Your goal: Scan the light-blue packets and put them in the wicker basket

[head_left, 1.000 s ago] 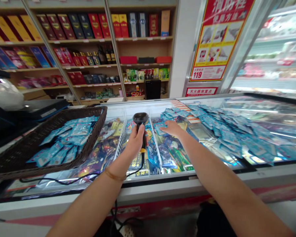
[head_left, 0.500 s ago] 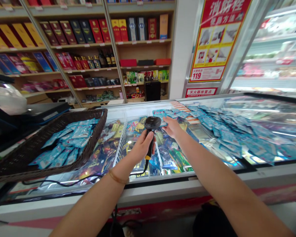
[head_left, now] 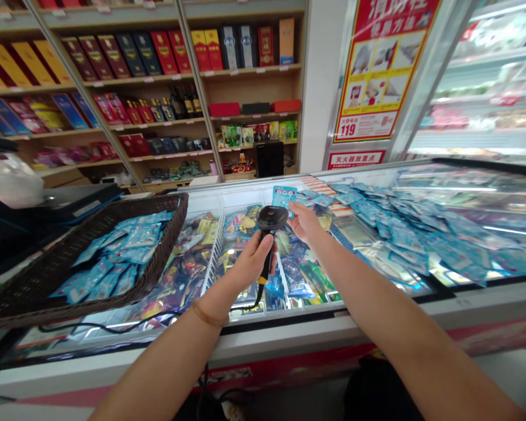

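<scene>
My left hand (head_left: 255,257) is wrapped round the handle of a black barcode scanner (head_left: 272,217), its head pointing away from me above the glass-topped freezer (head_left: 289,324). Just beyond the scanner head, my right hand (head_left: 303,222) pinches a blue packet (head_left: 284,195) by its right edge. The packet is tilted up, and the scanner head covers its lower left part. A loose pile of similar blue packets (head_left: 403,228) lies on the freezer glass to the right. More blue packets (head_left: 127,240) lie in a dark brown woven basket (head_left: 177,225) on the left.
The scanner's black cable (head_left: 114,326) runs left along the freezer's front edge. Behind the freezer are shelves (head_left: 254,76) of boxes and bottles, plus a red and yellow poster (head_left: 368,88). A black device (head_left: 83,199) stands behind the basket.
The blue packet has been tipped up and shows more of its face above the scanner head. My left hand and the scanner stay nearly in place. The camera view has shifted slightly.
</scene>
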Action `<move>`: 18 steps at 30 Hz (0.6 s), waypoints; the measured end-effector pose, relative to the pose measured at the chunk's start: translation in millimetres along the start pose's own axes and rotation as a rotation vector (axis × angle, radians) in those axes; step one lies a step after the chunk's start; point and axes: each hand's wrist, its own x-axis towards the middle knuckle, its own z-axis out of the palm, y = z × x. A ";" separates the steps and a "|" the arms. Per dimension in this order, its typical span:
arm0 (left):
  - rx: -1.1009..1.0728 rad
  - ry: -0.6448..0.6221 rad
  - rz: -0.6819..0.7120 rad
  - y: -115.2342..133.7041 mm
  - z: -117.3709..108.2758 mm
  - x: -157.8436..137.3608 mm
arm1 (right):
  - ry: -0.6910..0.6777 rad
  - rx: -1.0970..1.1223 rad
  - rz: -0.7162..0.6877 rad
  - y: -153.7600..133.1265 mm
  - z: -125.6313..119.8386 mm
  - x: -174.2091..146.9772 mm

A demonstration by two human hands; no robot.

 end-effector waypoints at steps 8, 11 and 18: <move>0.048 -0.048 -0.032 4.5 1.4 -2.1 | 0.004 0.044 -0.006 0.7 0.7 1.8; 0.064 -0.068 -0.034 4.1 1.0 -2.4 | 0.017 0.045 0.001 2.0 -0.4 3.6; 0.102 -0.105 -0.032 -1.0 -3.2 -1.4 | 0.032 0.114 -0.008 5.3 -0.7 7.3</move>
